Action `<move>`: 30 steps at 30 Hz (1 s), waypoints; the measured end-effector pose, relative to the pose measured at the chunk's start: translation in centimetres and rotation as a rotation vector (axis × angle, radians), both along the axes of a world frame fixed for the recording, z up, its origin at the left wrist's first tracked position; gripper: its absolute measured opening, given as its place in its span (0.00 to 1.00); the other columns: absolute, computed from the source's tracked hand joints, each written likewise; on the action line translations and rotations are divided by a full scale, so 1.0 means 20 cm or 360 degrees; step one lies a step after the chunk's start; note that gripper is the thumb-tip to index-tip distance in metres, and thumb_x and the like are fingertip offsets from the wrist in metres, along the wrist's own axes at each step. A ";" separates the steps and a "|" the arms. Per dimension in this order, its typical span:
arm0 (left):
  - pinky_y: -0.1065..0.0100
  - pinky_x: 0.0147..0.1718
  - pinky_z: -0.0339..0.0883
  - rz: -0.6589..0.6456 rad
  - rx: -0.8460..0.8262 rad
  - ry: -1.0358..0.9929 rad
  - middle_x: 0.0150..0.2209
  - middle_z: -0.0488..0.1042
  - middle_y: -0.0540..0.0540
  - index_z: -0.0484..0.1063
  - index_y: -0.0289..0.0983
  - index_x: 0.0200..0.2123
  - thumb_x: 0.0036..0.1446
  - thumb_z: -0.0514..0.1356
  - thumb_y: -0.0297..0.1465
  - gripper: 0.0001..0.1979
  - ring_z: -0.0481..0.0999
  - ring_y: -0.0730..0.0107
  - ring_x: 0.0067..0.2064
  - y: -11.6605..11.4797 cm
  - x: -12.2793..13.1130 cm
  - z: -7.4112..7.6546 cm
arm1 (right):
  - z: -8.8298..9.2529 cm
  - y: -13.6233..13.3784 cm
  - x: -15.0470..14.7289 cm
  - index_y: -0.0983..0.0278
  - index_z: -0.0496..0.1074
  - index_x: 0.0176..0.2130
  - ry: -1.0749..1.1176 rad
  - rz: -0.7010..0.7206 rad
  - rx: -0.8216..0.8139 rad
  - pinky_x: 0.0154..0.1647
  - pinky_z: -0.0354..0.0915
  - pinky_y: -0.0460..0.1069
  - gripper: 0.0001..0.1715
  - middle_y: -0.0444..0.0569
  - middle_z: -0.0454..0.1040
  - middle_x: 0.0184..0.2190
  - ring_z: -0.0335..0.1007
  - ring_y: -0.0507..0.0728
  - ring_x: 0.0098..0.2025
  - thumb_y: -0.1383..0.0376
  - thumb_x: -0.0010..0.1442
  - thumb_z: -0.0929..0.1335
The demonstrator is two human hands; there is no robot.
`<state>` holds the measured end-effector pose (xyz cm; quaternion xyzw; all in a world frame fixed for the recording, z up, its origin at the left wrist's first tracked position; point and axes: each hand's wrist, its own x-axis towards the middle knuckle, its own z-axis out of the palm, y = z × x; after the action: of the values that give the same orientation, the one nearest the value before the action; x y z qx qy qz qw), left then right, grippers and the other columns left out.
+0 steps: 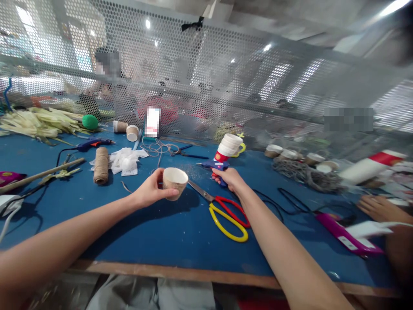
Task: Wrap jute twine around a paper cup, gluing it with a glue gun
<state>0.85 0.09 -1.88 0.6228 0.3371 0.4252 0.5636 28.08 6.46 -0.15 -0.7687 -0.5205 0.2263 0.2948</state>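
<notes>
My left hand point(156, 187) is closed around a small paper cup point(174, 185) with a brownish outside, its white mouth tilted toward me, held above the table. In my right hand point(227, 177) is a blue glue gun point(214, 165), gripped by its handle, its nozzle pointing left. Between and below my hands lie large scissors point(229, 215) with one red and one yellow handle loop, blades toward the cup. Just behind the glue gun stands a stack of white and red paper cups point(228, 146).
On the blue table point(155, 241), a twine spool point(101, 165), crumpled white tissue point(127, 161), another glue gun point(95, 144) and husks point(41, 122) lie left. A purple power strip point(346, 234), grey cord point(309, 174) and a co-worker's hand point(380, 209) are right. Perforated metal screen point(193, 77) stands behind.
</notes>
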 end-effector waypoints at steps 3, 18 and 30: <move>0.59 0.45 0.65 -0.0038 0.0032 0.0105 0.46 0.68 0.38 0.58 0.33 0.42 0.39 0.66 0.34 0.28 0.71 0.59 0.46 0.00 0.00 -0.01 | 0.00 0.03 0.02 0.72 0.72 0.25 -0.0368 -0.0044 -0.0096 0.28 0.66 0.48 0.19 0.60 0.75 0.27 0.73 0.59 0.30 0.58 0.55 0.65; 0.58 0.50 0.61 -0.0024 0.0253 0.0307 0.48 0.68 0.38 0.58 0.33 0.48 0.41 0.64 0.33 0.30 0.69 0.59 0.50 0.07 0.01 -0.05 | 0.16 -0.27 -0.29 0.61 0.73 0.33 -0.1158 0.0815 -0.0342 0.32 0.62 0.44 0.13 0.48 0.76 0.33 0.72 0.55 0.35 0.55 0.51 0.67; 0.60 0.43 0.65 -0.0098 0.0417 0.0984 0.45 0.70 0.38 0.62 0.32 0.47 0.37 0.65 0.32 0.31 0.71 0.57 0.45 0.14 -0.03 0.05 | 0.15 -0.28 -0.27 0.68 0.72 0.38 -0.1303 0.0851 -0.0377 0.36 0.63 0.50 0.11 0.60 0.74 0.39 0.71 0.63 0.41 0.66 0.53 0.66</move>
<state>0.24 2.98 -0.91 0.7994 0.4156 0.2385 0.3625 22.64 0.89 2.92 -0.6625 -0.7429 0.0314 -0.0910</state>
